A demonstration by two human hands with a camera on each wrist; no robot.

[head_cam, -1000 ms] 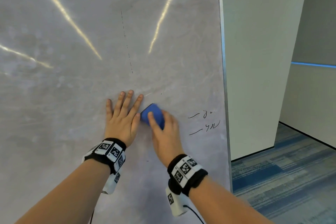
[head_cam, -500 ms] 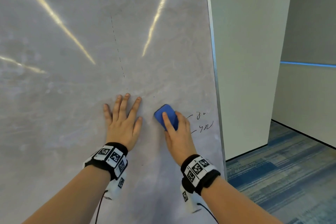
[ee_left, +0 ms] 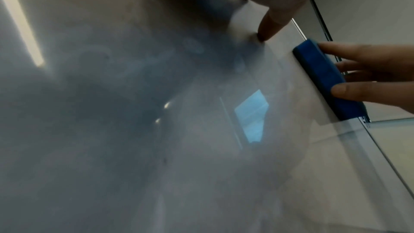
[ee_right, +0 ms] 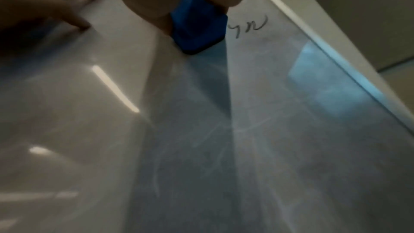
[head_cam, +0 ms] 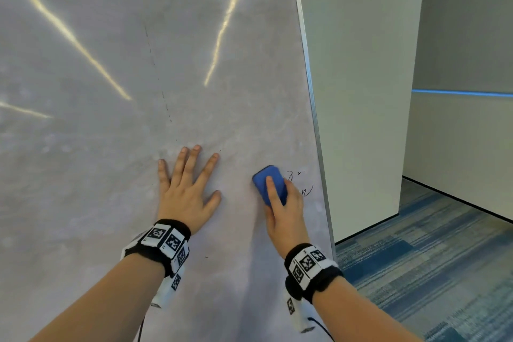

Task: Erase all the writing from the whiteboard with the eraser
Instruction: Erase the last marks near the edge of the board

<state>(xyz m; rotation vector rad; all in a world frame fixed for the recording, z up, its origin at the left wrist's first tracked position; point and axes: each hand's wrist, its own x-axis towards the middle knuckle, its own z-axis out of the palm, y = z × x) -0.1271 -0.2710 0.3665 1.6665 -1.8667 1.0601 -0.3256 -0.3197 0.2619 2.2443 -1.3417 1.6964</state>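
Observation:
A smudged grey whiteboard [head_cam: 116, 147] fills the left of the head view. My right hand [head_cam: 283, 205] grips a blue eraser [head_cam: 263, 179] and holds it flat against the board. Just right of the eraser are short black scribbles [head_cam: 306, 191], partly covered by my fingers; the right wrist view shows the eraser [ee_right: 199, 29] touching the left end of the writing [ee_right: 253, 26]. My left hand [head_cam: 188, 186] lies flat on the board with fingers spread, a little left of the eraser. A faint dashed line [head_cam: 158, 75] runs up the board above it.
The board's metal right edge [head_cam: 311, 86] stands close to the eraser. Beyond it are a pale wall [head_cam: 361, 91] and blue patterned carpet [head_cam: 433, 258]. Ceiling lights reflect as bright streaks [head_cam: 83, 47] on the board.
My right hand has slid the eraser to the right, from beside the left hand's fingertips to the scribbles, covering their left strokes. The left hand stays flat on the board.

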